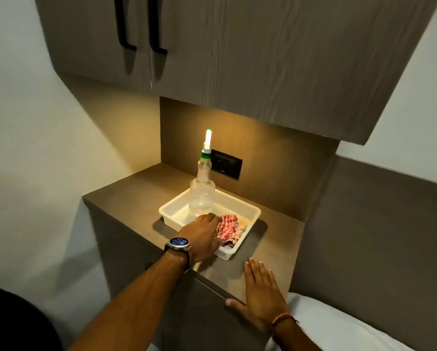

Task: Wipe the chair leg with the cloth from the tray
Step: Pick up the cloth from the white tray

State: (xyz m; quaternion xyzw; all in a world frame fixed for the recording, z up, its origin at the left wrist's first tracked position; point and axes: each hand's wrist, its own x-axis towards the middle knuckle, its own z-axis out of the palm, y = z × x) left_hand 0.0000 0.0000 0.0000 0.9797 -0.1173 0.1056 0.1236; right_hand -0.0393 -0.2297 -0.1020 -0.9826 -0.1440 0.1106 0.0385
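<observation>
A red-and-white checked cloth lies crumpled in the near right part of a white plastic tray on a brown bedside counter. My left hand, with a watch on the wrist, reaches into the tray and its fingers curl onto the cloth's left side; the fingertips are hidden under the cloth. My right hand rests flat and spread on the counter's front edge, holding nothing. No chair leg is in view.
A clear spray bottle with a green-and-white nozzle stands in the tray's far left. A black socket panel sits on the back wall. Overhead cabinets hang above. A white pillow lies at the lower right.
</observation>
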